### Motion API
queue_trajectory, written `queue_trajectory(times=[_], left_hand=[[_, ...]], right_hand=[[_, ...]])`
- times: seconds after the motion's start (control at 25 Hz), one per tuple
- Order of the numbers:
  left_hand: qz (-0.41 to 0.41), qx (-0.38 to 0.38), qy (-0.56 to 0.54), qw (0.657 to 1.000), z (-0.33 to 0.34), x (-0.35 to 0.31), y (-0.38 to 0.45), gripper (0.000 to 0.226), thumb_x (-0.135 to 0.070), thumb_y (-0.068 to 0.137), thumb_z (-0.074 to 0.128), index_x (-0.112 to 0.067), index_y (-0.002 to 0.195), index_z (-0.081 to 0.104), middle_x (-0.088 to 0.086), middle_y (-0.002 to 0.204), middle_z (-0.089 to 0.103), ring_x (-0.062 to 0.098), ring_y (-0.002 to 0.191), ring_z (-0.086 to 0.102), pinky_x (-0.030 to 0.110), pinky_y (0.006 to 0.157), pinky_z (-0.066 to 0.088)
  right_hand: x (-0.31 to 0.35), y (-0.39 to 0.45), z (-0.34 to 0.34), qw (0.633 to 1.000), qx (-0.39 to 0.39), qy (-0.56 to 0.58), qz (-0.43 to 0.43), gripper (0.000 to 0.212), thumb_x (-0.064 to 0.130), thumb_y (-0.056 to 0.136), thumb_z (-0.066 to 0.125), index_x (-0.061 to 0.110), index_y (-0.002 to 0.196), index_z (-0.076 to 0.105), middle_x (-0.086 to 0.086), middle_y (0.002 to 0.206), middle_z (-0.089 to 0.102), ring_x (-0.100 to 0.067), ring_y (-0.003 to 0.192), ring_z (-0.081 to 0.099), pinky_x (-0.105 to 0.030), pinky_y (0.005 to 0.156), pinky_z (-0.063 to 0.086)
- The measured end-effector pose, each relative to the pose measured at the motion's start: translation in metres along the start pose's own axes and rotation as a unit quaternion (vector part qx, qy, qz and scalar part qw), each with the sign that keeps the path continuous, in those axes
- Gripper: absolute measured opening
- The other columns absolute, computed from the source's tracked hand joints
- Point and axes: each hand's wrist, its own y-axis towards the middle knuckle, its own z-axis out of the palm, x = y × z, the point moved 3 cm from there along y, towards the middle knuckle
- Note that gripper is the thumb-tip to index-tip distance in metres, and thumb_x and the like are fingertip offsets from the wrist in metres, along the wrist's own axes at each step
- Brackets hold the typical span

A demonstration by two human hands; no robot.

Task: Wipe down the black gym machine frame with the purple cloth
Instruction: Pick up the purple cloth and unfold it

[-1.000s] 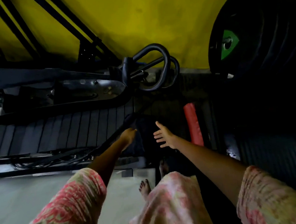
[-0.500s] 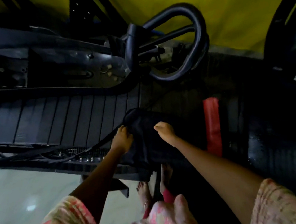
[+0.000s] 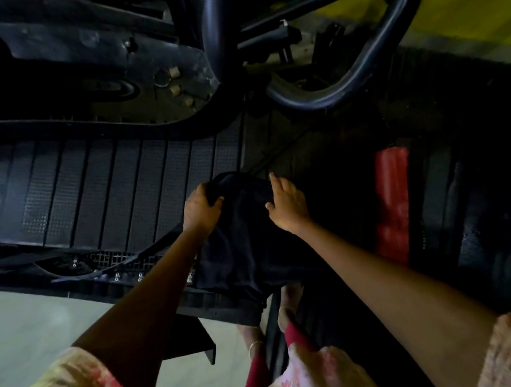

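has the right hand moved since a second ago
Yes. The right hand went from hovering apart from the dark cloth to resting on it, left of the fixed red pad.

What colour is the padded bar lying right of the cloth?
Red. The padded bar stands out against the dark floor mat in the head view.

Red padded roller (image 3: 393,205) on dark rubber mat (image 3: 482,196), yellow wall (image 3: 463,1), pale floor (image 3: 27,333)
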Motion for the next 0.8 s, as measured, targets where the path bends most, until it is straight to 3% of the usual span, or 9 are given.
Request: queue_trajectory(times=[0.12, 0.2, 0.32, 0.4, 0.48, 0.56, 0.64, 0.72, 0.8], left_hand=[[0.056, -0.056, -0.036, 0.996, 0.0, -0.011, -0.007, 0.032, -0.004, 0.091, 0.057, -0.003, 0.122, 0.049, 0.015, 0.123, 0.055, 0.028, 0.114, 0.053, 0.038, 0.098, 0.043], [0.092, -0.078, -0.067, 0.99, -0.001, -0.02, -0.015, 0.018, 0.007, 0.087, 0.052, -0.006, 0.099, 0.049, 0.014, 0.104, 0.057, 0.027, 0.099, 0.055, 0.041, 0.092, 0.046], [0.118, -0.094, -0.063, 0.987, -0.004, -0.026, -0.023, 0.032, 0.021, 0.078, 0.041, -0.006, 0.078, 0.058, 0.014, 0.09, 0.058, 0.032, 0.089, 0.056, 0.029, 0.088, 0.043], [0.094, -0.089, -0.061, 0.99, -0.005, -0.025, -0.029, 0.033, 0.02, 0.079, 0.04, 0.0, 0.083, 0.067, 0.018, 0.102, 0.063, 0.032, 0.098, 0.058, 0.028, 0.09, 0.043], [0.081, -0.092, -0.08, 0.989, -0.005, -0.026, -0.04, 0.033, 0.018, 0.081, 0.042, 0.0, 0.09, 0.068, 0.019, 0.108, 0.062, 0.033, 0.1, 0.059, 0.033, 0.089, 0.047], [0.074, -0.115, -0.099, 0.986, -0.004, -0.033, -0.056, 0.033, 0.018, 0.08, 0.043, 0.002, 0.093, 0.069, 0.019, 0.108, 0.062, 0.033, 0.1, 0.059, 0.022, 0.084, 0.043], [0.062, -0.135, -0.12, 0.982, -0.002, -0.04, -0.071, 0.032, 0.018, 0.079, 0.045, 0.004, 0.094, 0.069, 0.02, 0.107, 0.062, 0.032, 0.102, 0.058, 0.012, 0.082, 0.036], [0.062, -0.135, -0.145, 0.978, -0.003, -0.05, -0.09, 0.031, 0.018, 0.078, 0.047, 0.004, 0.093, 0.07, 0.02, 0.105, 0.064, 0.032, 0.101, 0.059, 0.011, 0.081, 0.036], [0.065, -0.126, -0.159, 0.977, -0.005, -0.058, -0.111, 0.03, 0.017, 0.077, 0.049, 0.003, 0.091, 0.071, 0.019, 0.103, 0.065, 0.032, 0.099, 0.061, 0.013, 0.08, 0.038]], right_hand=[[-0.007, 0.002, -0.008, 0.999, -0.016, -0.04, -0.006, 0.045, 0.028, 0.095, 0.052, 0.013, 0.136, 0.04, -0.009, 0.138, 0.046, -0.027, 0.13, 0.038, -0.039, 0.108, 0.029], [-0.013, -0.006, -0.007, 0.999, -0.006, -0.031, -0.017, 0.039, 0.028, 0.094, 0.054, 0.01, 0.128, 0.049, -0.01, 0.132, 0.051, -0.028, 0.125, 0.043, -0.037, 0.103, 0.033], [-0.028, -0.025, -0.005, 0.999, 0.014, -0.031, -0.029, 0.037, 0.028, 0.092, 0.057, 0.007, 0.123, 0.054, -0.011, 0.127, 0.053, -0.028, 0.122, 0.045, -0.037, 0.1, 0.037], [-0.047, -0.036, -0.007, 0.998, 0.032, -0.062, 0.002, 0.037, 0.03, 0.092, 0.058, 0.009, 0.121, 0.056, -0.011, 0.126, 0.055, -0.029, 0.12, 0.049, -0.037, 0.097, 0.039], [-0.06, -0.047, -0.011, 0.995, 0.065, -0.021, 0.068, 0.035, 0.034, 0.093, 0.056, 0.008, 0.116, 0.059, -0.012, 0.121, 0.059, -0.031, 0.113, 0.055, -0.035, 0.09, 0.043], [-0.054, -0.058, -0.014, 0.985, 0.1, 0.09, 0.112, 0.027, 0.035, 0.094, 0.054, 0.009, 0.091, 0.061, -0.011, 0.095, 0.062, -0.029, 0.094, 0.06, -0.03, 0.073, 0.042], [-0.033, -0.071, -0.021, 0.952, 0.109, 0.246, 0.146, 0.028, 0.032, 0.096, 0.052, 0.017, 0.073, 0.049, -0.002, 0.074, 0.05, -0.021, 0.076, 0.053, -0.028, 0.058, 0.038], [-0.01, -0.09, -0.034, 0.878, 0.096, 0.425, 0.198, 0.013, 0.03, 0.098, 0.048, 0.018, 0.094, 0.052, -0.004, 0.085, 0.054, -0.02, 0.08, 0.053, -0.028, 0.057, 0.043], [0.006, -0.108, -0.048, 0.785, 0.066, 0.567, 0.24, 0.025, 0.026, 0.1, 0.045, 0.01, 0.118, 0.054, -0.014, 0.106, 0.058, -0.028, 0.091, 0.057, -0.034, 0.066, 0.05]])
